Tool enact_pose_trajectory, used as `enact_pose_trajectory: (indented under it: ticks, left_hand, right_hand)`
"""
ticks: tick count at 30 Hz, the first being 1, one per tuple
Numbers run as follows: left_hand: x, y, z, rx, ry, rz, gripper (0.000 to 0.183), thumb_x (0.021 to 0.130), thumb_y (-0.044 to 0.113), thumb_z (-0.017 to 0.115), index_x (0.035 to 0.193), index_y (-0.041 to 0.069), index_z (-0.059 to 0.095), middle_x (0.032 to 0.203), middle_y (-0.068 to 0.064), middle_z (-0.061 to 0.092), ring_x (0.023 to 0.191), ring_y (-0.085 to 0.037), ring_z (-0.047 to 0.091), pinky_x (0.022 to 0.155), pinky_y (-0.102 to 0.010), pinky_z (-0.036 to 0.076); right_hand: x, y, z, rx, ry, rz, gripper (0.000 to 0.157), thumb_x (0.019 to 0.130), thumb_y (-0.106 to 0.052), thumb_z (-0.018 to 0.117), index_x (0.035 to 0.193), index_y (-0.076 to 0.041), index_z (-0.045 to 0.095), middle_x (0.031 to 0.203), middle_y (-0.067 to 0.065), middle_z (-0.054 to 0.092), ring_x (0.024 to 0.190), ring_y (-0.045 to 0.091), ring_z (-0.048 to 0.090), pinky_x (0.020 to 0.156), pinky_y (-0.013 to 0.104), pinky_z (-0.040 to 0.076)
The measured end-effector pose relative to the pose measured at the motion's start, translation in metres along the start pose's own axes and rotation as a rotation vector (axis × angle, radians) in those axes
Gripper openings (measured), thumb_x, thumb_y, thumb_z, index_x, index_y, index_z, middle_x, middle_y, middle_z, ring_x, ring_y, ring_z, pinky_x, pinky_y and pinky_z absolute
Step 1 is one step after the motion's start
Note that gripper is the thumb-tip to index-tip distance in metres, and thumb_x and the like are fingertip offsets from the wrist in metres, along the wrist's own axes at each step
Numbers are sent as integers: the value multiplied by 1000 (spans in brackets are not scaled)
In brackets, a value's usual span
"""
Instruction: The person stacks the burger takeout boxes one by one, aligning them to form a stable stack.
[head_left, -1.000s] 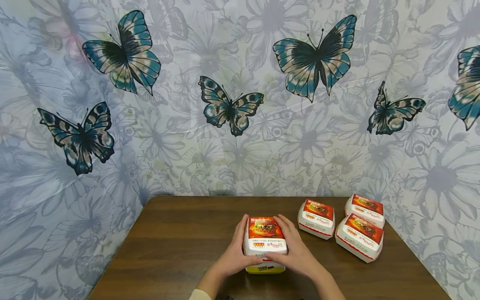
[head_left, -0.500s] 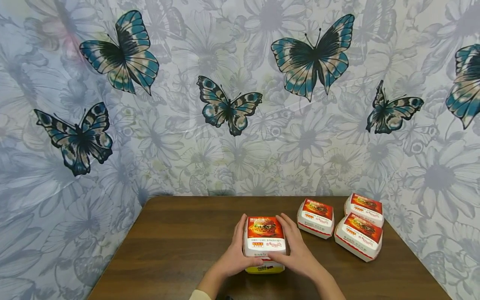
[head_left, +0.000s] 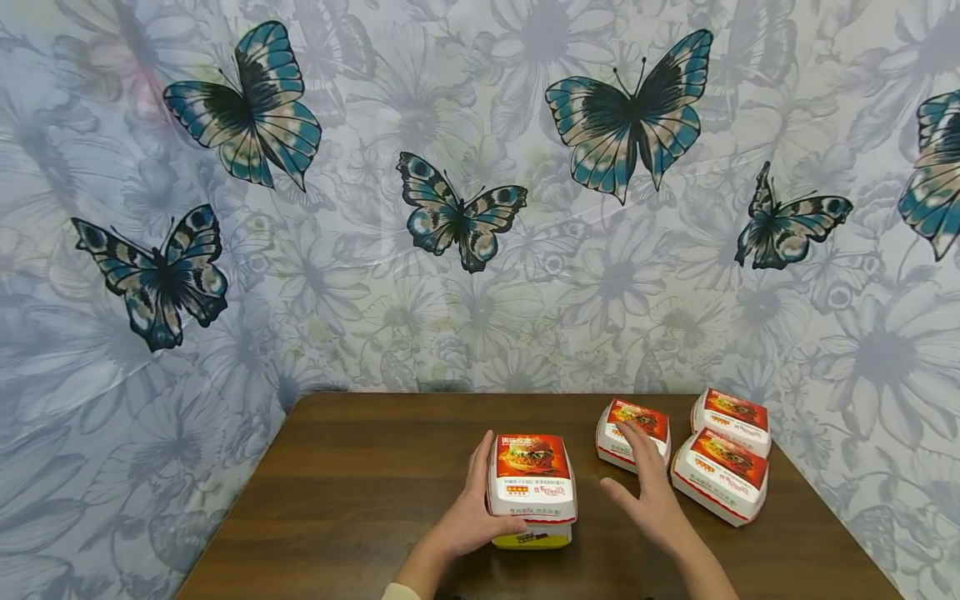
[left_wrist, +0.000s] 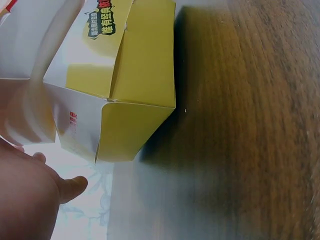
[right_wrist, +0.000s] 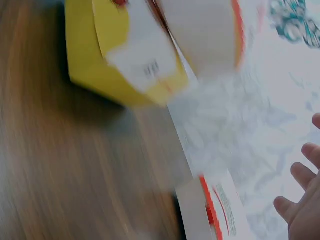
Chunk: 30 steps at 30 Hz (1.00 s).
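A burger box with a red burger picture on its white lid stands near the front of the table. Its yellow lower part shows beneath the lid's red edge. My left hand holds the box from the left side, fingers along the far side and thumb across the front corner. My right hand is off the box, fingers spread, over the table between it and the boxes at the right. In the head view its fingertips overlap another burger box.
Two more burger boxes, a rear one and a nearer one, stand close together at the right. The brown wooden table ends at a wall cloth with butterflies and flowers.
My right hand has let go of the front burger box and moved right, toward the other boxes. The left hand stays at the box, which has hardly moved.
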<state>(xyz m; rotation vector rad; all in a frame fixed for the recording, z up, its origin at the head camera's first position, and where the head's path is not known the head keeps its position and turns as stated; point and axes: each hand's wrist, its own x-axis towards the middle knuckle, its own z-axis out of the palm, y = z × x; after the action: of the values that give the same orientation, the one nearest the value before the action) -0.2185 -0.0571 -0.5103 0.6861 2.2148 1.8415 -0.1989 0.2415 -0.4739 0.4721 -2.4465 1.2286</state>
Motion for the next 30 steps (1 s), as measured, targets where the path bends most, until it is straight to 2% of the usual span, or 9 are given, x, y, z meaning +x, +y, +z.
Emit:
enact_pose_trajectory:
  ticks: [3,7,11,15,20,24,30]
  left_hand:
    - [-1,-1,0,1,0,2,127,74,31,89,156,47,-7,168,-4,-9,149,-32,17,110,-28,35]
    - [-2,-1,0,24,2,3,127,74,36,89,156,47,-7,168,-6,-9,149,-33,17,112,-39,35]
    - [-2,1,1,49,4,1,127,74,39,89,156,47,-8,168,-5,-9,150,-33,16,113,-47,33]
    - [-2,3,2,68,11,-4,129,73,37,90,156,47,-8,168,-3,-8,151,-30,14,115,-50,30]
    - [-2,5,2,78,21,-8,130,72,32,91,156,46,-7,168,-3,-7,151,-30,14,115,-53,28]
    - [-2,4,2,72,19,-13,130,72,35,90,156,46,-7,168,-3,-7,151,-32,14,114,-55,29]
    - [-1,1,4,82,13,-13,130,72,34,90,157,45,-8,168,-5,-7,151,-34,13,114,-55,29]
  right_hand:
    - [-3,13,-18,6,39,30,80,91,-17,70,158,-18,26,162,24,16,145,55,13,96,80,20]
    - [-9,35,-45,-30,95,66,79,90,-17,70,156,-6,27,159,31,15,142,61,12,99,81,13]
    - [-18,61,-71,-137,164,112,80,87,-18,72,152,2,30,154,38,19,139,63,15,106,79,4]
    - [-30,84,-89,-262,201,186,82,85,-25,74,149,5,32,150,42,22,134,63,21,107,76,6]
    - [-39,107,-101,-340,212,257,89,82,-30,78,148,7,32,148,44,24,131,64,23,100,77,14]
    - [-42,121,-108,-367,185,303,96,83,-35,77,151,8,25,150,45,20,132,66,21,96,79,16]
    - [-44,138,-117,-320,128,297,104,84,-35,75,153,12,13,151,48,12,135,68,13,97,81,12]
